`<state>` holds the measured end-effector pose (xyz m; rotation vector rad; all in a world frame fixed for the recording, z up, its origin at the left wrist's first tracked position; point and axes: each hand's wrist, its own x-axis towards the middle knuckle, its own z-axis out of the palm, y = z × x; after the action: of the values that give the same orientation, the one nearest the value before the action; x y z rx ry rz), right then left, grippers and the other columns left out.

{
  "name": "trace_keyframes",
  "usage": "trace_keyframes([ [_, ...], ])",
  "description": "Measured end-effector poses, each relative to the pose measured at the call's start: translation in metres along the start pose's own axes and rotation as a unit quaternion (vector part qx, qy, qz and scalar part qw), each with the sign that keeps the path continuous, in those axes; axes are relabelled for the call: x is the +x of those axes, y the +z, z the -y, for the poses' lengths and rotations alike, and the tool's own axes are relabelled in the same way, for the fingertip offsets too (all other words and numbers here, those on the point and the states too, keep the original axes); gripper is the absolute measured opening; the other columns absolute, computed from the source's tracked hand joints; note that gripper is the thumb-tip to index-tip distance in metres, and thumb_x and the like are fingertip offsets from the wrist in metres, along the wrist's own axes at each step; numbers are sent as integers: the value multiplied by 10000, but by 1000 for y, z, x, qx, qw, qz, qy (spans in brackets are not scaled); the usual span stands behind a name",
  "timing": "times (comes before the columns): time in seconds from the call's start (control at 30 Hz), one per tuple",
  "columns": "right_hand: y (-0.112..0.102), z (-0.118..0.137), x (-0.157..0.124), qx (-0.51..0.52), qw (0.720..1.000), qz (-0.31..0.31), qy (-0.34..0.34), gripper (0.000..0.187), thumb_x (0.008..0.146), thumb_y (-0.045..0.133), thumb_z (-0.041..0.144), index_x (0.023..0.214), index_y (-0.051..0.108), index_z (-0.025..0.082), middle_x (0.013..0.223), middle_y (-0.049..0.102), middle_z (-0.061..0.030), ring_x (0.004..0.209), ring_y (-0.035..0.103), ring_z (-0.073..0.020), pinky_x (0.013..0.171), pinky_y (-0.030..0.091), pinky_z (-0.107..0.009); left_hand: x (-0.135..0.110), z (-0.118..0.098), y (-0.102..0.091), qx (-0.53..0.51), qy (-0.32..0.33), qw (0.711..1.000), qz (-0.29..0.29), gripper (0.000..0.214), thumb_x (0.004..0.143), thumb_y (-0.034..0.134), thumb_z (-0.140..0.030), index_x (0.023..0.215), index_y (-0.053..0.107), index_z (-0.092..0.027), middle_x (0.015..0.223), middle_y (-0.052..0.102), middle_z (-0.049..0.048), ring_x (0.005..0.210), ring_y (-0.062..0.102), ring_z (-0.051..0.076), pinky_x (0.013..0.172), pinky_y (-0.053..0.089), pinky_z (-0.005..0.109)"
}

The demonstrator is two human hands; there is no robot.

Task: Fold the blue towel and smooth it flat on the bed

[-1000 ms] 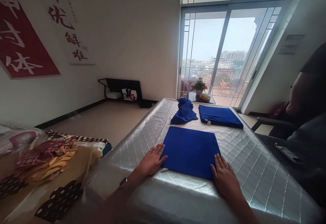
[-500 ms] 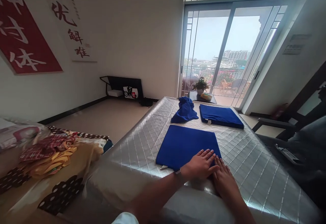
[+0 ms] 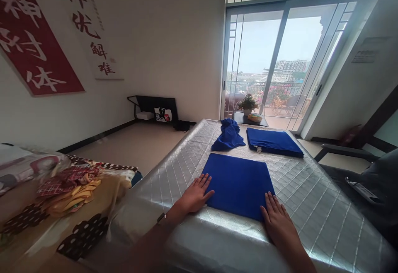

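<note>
A blue cloth (image 3: 238, 184), folded into a flat square, lies on the quilted silver mattress cover (image 3: 314, 206) in front of me. At its near left corner rests my left hand (image 3: 196, 194), palm down, fingers stretched out. My right hand (image 3: 276, 213) lies flat along the near right corner, fingers extended and touching the edge. Neither hand grips anything. Beyond the square, a crumpled blue cloth (image 3: 228, 136) sits at the left. To its right lies a neat folded stack of blue cloth (image 3: 275, 141) with a small white tag on its near edge.
Plastic-wrapped bedding and a heap of plaid and yellow cloth (image 3: 73, 190) lie at the left. A dark armchair (image 3: 370, 182) stands at the right. Past the far edge, a small black table (image 3: 239, 117) holds a potted plant (image 3: 248, 104) before the sliding glass door (image 3: 280, 66).
My left hand has moved left, from the cloth's right side to its near left corner. My right hand stays by the right corner. The view has shifted slightly.
</note>
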<state>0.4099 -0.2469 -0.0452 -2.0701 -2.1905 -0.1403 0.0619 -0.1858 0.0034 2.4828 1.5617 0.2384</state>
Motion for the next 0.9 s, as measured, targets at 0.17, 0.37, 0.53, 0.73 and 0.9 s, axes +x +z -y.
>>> trace_keyframes([
  [0.17, -6, -8, 6, -31, 997, 63, 14, 662, 981, 202, 396, 1559, 321, 95, 1640, 223, -84, 1517, 176, -217, 1221, 207, -437, -6, -7, -1, -13, -31, 999, -5, 818, 994, 154, -700, 1590, 210, -142, 1657, 123, 93, 1533, 97, 259, 1245, 118, 445],
  [0.37, -37, -11, 56, -39, 996, 79, -2, 649, 1000, 187, 414, 1563, 316, 118, 1639, 238, -70, 1519, 173, -215, 1222, 187, -418, -5, -11, 0, -14, -29, 999, -16, 810, 995, 146, -696, 1591, 218, -153, 1659, 135, 86, 1532, 111, 258, 1245, 123, 444],
  [0.53, -30, -7, 95, 0, 998, 58, 38, 659, 1012, 205, 413, 1565, 277, 62, 1643, 228, -104, 1522, 169, -235, 1226, 166, -417, -4, -1, -4, -5, -17, 1000, 12, 809, 989, 174, -706, 1591, 228, -168, 1654, 146, 87, 1528, 134, 272, 1238, 148, 454],
  [0.73, -9, -9, 94, 9, 998, 34, 46, 663, 1015, 185, 419, 1578, 241, 73, 1654, 203, -87, 1527, 145, -223, 1234, 139, -410, 37, -49, -13, 43, -41, 998, 19, 819, 998, 172, -680, 1550, 337, -98, 1617, 277, 143, 1509, 211, 303, 1225, 186, 460],
  [0.9, -12, -12, 91, -2, 999, 44, 24, 632, 1003, 210, 341, 1570, 276, 71, 1649, 222, -96, 1525, 158, -226, 1230, 153, -406, 103, -142, 9, -2, 147, 989, 8, 788, 1016, 49, -618, 1553, 324, -109, 1623, 279, 112, 1512, 213, 203, 1233, 155, 370],
])
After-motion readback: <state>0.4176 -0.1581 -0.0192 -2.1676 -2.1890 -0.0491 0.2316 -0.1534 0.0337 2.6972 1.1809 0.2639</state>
